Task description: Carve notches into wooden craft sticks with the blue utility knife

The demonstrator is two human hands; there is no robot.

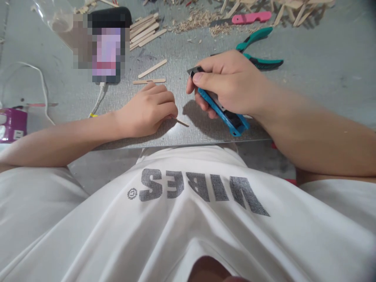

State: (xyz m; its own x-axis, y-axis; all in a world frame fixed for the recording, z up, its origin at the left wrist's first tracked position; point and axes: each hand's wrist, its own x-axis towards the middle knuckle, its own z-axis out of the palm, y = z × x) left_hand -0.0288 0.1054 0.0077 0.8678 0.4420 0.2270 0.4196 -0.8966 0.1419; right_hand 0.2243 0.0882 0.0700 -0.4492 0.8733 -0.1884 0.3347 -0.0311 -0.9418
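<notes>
- Head view, hands: the left hand [149, 111] lies curled, knuckles up, on the counter [317, 78], fingers closed on a thin stick [181, 123] whose tip pokes out to the right; the right hand [229, 84] is closed round a blue knife [227, 113], thumb pressed near the metal tip at its upper left end.
- Head view, the key relation: the stick lies just left of and below the knife, the two apart, a shadowed gap of counter between them; the stick's long axis runs left to right, dipping slightly toward the near edge; the knife's axis slants from upper left to lower right; the left hand is on the stick, the right hand is near.
- Head view, edges and room: both hands work close to the counter's near edge; the knife's butt reaches almost to it; bare counter lies open to the right.
- Head view, surroundings: two loose sticks [150, 74] lie beyond the left hand; green pliers [258, 49] sit behind the right hand; a pink knife [249, 17] and shavings [199, 20] lie farther back; a phone [107, 47] stands at left.
</notes>
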